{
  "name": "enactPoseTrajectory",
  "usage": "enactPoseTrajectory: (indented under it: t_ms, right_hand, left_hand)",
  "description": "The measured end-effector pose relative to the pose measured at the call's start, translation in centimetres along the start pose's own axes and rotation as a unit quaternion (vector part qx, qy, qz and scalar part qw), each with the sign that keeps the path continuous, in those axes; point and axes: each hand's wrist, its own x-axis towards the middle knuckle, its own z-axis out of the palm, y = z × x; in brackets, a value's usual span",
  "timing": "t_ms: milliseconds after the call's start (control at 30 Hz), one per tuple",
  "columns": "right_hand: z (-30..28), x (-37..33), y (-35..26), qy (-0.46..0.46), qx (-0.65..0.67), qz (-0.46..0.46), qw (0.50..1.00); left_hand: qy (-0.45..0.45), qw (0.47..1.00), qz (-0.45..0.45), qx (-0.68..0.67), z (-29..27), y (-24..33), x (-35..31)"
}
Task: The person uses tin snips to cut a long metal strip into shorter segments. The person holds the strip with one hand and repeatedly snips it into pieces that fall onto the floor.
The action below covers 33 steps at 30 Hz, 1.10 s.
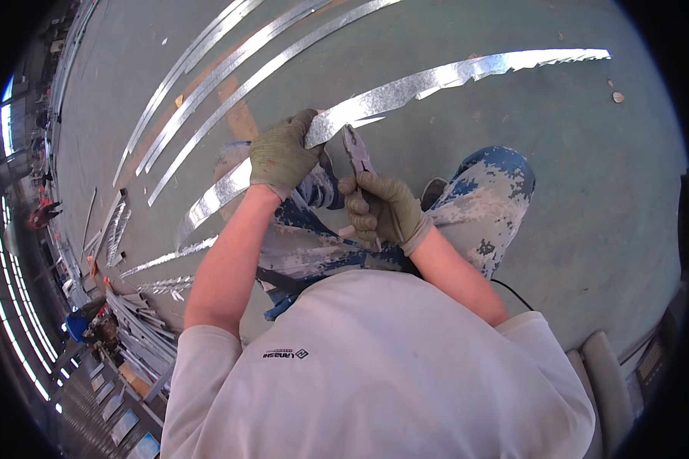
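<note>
A long, shiny sheet-metal strip [406, 90] runs across in front of me, from beside my left forearm to the far right. Jagged, bent tabs line its near edge toward the right end. My left hand [283, 155], in an olive work glove, is closed over the strip near its middle. In my right hand [383, 208], gloved the same way, is a pair of pliers [355, 150], with the fingers wrapped round the handles. The jaws point away from me, close by the strip's near edge next to a bent sliver of metal. Whether they touch it I cannot tell.
Several flat metal strips [214, 115] lie on the green floor [589, 191] at the far left. Notched strips [168, 260] lie beyond my left forearm. Stacked metal profiles [138, 329] stand at lower left, near a person in blue [78, 325]. A chair [606, 375] is at lower right.
</note>
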Motion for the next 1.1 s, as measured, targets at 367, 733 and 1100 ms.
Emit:
enactPoseTrajectory:
  t_ms: [367, 733, 1100]
  right_hand:
    - [2.2, -1.2, -1.7, 0.242, -0.275, 0.041, 0.930]
    - [-0.3, 0.6, -1.6, 0.304, -0.445, -0.033, 0.842]
    - [0.9, 0.2, -1.9, 0.273, -0.317, -0.021, 0.908]
  left_hand:
    - [0.041, 0.999, 0.036, -0.001, 1.8, -1.7, 0.5]
    - [-0.017, 1.000, 0.013, -0.003, 0.7, -0.6, 0.4]
    - [-0.032, 0.999, 0.020, 0.005, 1.3, -1.4, 0.9]
